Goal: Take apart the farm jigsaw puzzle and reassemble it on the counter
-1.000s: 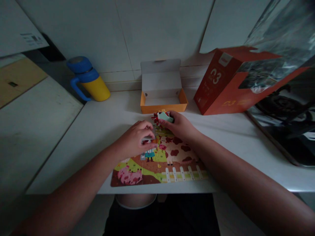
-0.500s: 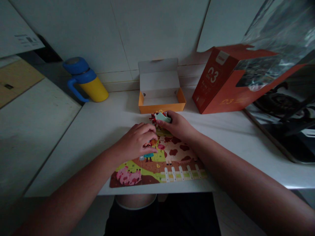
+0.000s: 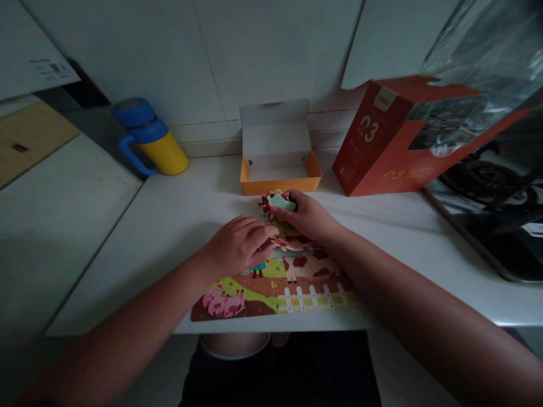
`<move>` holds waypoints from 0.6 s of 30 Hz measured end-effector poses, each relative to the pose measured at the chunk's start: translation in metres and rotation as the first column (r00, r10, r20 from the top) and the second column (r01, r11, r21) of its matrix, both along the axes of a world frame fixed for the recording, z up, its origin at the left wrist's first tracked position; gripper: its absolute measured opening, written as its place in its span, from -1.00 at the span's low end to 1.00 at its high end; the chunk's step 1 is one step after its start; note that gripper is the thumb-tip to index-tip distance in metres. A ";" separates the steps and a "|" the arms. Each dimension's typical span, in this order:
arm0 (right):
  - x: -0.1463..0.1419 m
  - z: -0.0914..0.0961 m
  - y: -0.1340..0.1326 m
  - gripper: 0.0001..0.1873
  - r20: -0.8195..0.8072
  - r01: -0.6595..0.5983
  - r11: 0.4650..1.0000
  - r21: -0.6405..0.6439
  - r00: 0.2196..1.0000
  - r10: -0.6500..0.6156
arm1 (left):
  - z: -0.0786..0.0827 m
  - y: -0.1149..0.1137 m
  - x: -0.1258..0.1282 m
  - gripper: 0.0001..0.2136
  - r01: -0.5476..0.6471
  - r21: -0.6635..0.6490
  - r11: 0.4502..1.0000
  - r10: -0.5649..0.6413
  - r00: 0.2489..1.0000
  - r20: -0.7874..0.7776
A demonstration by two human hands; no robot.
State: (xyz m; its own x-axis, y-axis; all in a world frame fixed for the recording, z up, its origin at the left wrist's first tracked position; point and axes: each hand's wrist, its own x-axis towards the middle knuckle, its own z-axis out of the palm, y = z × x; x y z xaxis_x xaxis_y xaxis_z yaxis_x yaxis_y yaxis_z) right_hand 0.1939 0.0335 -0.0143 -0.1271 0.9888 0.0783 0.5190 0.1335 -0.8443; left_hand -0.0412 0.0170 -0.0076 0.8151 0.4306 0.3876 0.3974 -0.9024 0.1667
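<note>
A jigsaw puzzle (image 3: 263, 294) with a farm picture lies on the counter, showing a pink pig, a spotted cow and a white fence. My left hand (image 3: 244, 243) is closed at its upper part, thumb and fingers pinching puzzle pieces (image 3: 280, 243) by a pink patch. A pale gap runs between these pieces and the rows nearer me. Beyond them, my right hand (image 3: 303, 212) is wrapped around a stack of loose puzzle pieces (image 3: 280, 200); a pale green back faces up and red pieces poke out on the left. My fingers hide part of the picture.
Behind the hands stands an open orange box (image 3: 280, 185) with its lid up. A blue and yellow flask (image 3: 163, 150) is at back left. To the right are a red carton (image 3: 382, 147) with plastic wrap and a dark stove (image 3: 487, 226).
My left hand has closed and shifted slightly right. The upper puzzle pieces have come away from the lower rows, opening a gap. My right hand still holds its stack.
</note>
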 end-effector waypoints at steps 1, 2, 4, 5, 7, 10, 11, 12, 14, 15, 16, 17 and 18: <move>0.000 0.000 0.000 -0.55 -0.002 0.003 1.000 -0.005 1.000 -0.003 | -0.002 0.001 0.001 -0.80 -0.012 -0.041 0.999 0.014 0.999 0.037; 0.000 0.000 -0.001 -0.55 -0.007 0.005 1.000 -0.012 1.000 -0.005 | -0.003 0.002 0.002 -0.81 -0.018 -0.088 0.996 0.024 0.997 0.070; 0.000 -0.001 0.000 -0.54 -0.015 0.002 1.000 -0.014 1.000 -0.002 | -0.004 0.004 0.003 -0.80 -0.016 -0.188 0.982 0.037 0.993 0.110; 0.001 -0.001 0.000 -0.54 -0.016 -0.003 1.000 -0.008 1.000 0.003 | -0.004 0.005 0.003 -0.78 -0.011 -0.229 0.973 0.040 0.992 0.120; 0.001 -0.002 0.000 -0.55 -0.017 -0.010 1.000 0.006 1.000 0.010 | -0.003 0.005 0.002 -0.75 0.001 -0.287 0.958 0.039 0.990 0.133; 0.001 -0.001 0.001 -0.56 -0.020 -0.008 1.000 0.003 1.000 0.008 | 0.000 0.005 0.001 -0.79 0.034 -0.343 0.939 0.021 0.988 0.153; 0.001 -0.001 0.001 -0.56 -0.023 -0.005 1.000 -0.004 1.000 0.005 | 0.001 0.005 0.001 -0.81 0.037 -0.368 0.929 0.024 0.987 0.161; 0.001 -0.001 0.001 -0.56 -0.027 -0.002 1.000 -0.009 1.000 0.002 | 0.002 0.005 0.000 -0.82 0.029 -0.397 0.917 0.043 0.984 0.170; 0.002 -0.002 0.001 -0.56 -0.043 0.000 1.000 -0.014 0.999 -0.001 | 0.002 0.005 -0.001 -0.82 -0.024 -0.474 0.880 0.130 0.973 0.192; 0.003 -0.003 0.002 -0.56 -0.056 -0.003 1.000 -0.016 0.998 0.002 | 0.002 0.006 -0.002 -0.84 -0.060 -0.519 0.853 0.191 0.960 0.203; 0.003 -0.004 0.002 -0.56 -0.068 -0.007 1.000 -0.017 0.998 0.006 | 0.001 0.006 -0.003 -0.85 -0.090 -0.560 0.823 0.250 0.944 0.216; 0.004 -0.005 0.002 -0.56 -0.078 -0.012 1.000 -0.016 0.997 0.011 | -0.001 0.007 -0.004 -0.86 -0.111 -0.595 0.796 0.301 0.926 0.229; 0.004 -0.006 0.002 -0.56 -0.087 -0.018 1.000 -0.012 0.996 0.016 | -0.003 0.009 -0.005 -0.87 -0.122 -0.624 0.772 0.339 0.910 0.241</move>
State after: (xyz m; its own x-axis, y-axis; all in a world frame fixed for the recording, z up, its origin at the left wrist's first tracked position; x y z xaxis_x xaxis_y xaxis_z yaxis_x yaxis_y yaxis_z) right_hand 0.1979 0.0353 -0.0202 -0.1372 0.9876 0.0769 0.4416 0.1305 -0.8877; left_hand -0.0458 0.0257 -0.0103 0.5350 0.8168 0.2159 0.4058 -0.4726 0.7823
